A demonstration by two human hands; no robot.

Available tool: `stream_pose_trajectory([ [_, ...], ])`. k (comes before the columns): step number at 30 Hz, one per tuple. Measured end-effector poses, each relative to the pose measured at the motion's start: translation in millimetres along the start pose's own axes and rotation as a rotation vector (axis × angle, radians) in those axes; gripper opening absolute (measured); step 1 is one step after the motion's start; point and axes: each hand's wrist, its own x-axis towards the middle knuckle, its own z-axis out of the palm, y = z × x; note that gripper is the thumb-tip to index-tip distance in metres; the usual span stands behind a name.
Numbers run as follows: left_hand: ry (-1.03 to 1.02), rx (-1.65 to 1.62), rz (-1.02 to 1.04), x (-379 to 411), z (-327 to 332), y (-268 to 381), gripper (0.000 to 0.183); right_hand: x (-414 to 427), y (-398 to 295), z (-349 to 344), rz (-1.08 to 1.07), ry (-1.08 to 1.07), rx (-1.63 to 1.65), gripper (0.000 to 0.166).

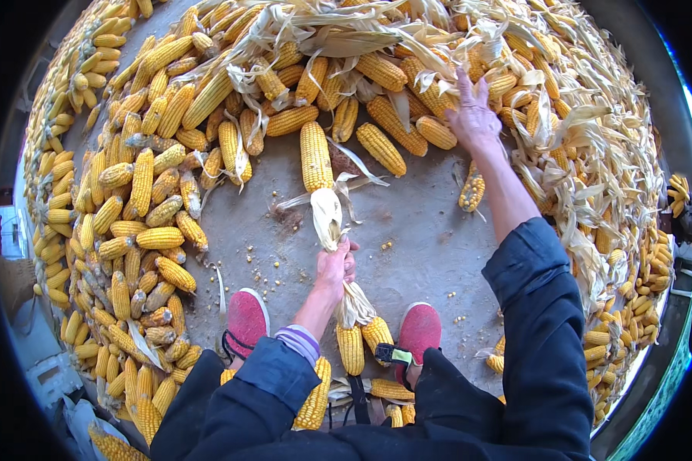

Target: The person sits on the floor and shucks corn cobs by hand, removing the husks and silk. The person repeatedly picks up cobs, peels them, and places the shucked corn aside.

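Note:
My left hand (335,266) is closed around the dry husks of a bunch of corn. One yellow corn cob (316,155) points away from me above the fist, with its pale husk (326,216) peeled back into the grip. Below the fist, two more cobs (350,348) hang by their gathered husks (354,305) between my feet. My right hand (474,112) reaches forward to the far right of the pile with its fingers spread. It is over a husked cob (429,89) and loose husks; whether the fingertips touch them is hard to tell.
Heaped corn cobs (144,178) curve around on the left, and unhusked-looking ears with dry leaves (588,150) rise on the right. Loose kernels and corn silk (288,218) lie on the concrete floor (403,230). My red shoes (247,317) stand near more cobs (392,389).

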Motion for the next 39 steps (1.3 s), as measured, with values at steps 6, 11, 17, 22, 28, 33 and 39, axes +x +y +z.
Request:
stream_pose_trajectory([
  [6, -0.024, -0.060, -0.017, -3, 0, -5, 0.036, -11, 53, 62, -0.070, 0.109, 0.104, 0.021],
  [11, -0.009, -0.063, -0.008, -5, -2, -2, 0.035, -98, 88, 48, -0.162, 0.151, 0.243, 0.027],
  [17, -0.031, -0.035, -0.021, -4, 9, -2, 0.034, -205, 134, 43, -0.005, -0.141, 0.227, 0.029],
  [22, 0.013, -0.035, 0.000, -5, -3, -2, 0.036, -184, 106, -20, 0.475, -0.744, 0.272, 0.034],
  [28, -0.008, -0.010, -0.008, 0, 5, -5, 0.037, -100, 145, -1, 0.627, -0.196, 0.108, 0.057],
  [33, -0.031, -0.030, 0.010, 0, 8, -8, 0.036, -138, 187, 51, 0.324, -0.318, 0.433, 0.104],
  [39, 0.006, -0.006, 0.022, 0, 4, -3, 0.035, -177, 124, 26, 0.373, -0.375, 0.279, 0.075],
])
